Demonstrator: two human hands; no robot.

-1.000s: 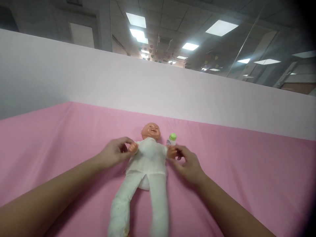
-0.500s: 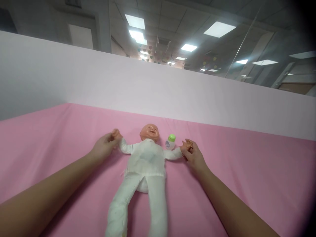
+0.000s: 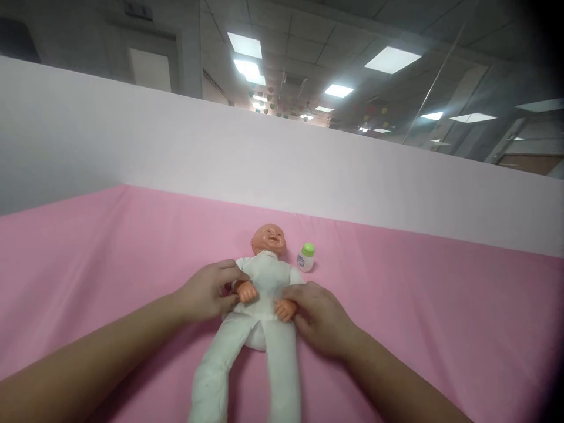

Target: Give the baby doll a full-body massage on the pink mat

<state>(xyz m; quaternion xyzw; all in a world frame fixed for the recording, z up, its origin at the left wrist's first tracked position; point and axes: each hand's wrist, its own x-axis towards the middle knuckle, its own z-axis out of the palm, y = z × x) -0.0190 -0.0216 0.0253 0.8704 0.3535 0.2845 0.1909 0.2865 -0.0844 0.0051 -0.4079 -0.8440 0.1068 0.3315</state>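
Observation:
A baby doll (image 3: 264, 273) with a hard plastic head and a white cloth body lies on its back, legs toward me. Its two arms are folded in over its belly. My left hand (image 3: 215, 291) is closed around the doll's arm near the wrist, on the left side of the trunk. On the other side my right hand (image 3: 324, 317) grips the other arm by its wrist, fingers over the top and thumb below. Both plastic doll hands show between my hands. A small clear bottle (image 3: 305, 258) with a green cap stands beside the doll's head and shoulder.
Pink sheeting (image 3: 145, 247) covers the surface under the doll, with a few creases. A white wall panel (image 3: 282, 158) rises along the far side. Beyond it are glass and lit ceiling panels (image 3: 392, 60).
Both my hands have moved inward, bringing the doll's arms from spread out at the sides to folded over its belly. The bottle stays beside the head.

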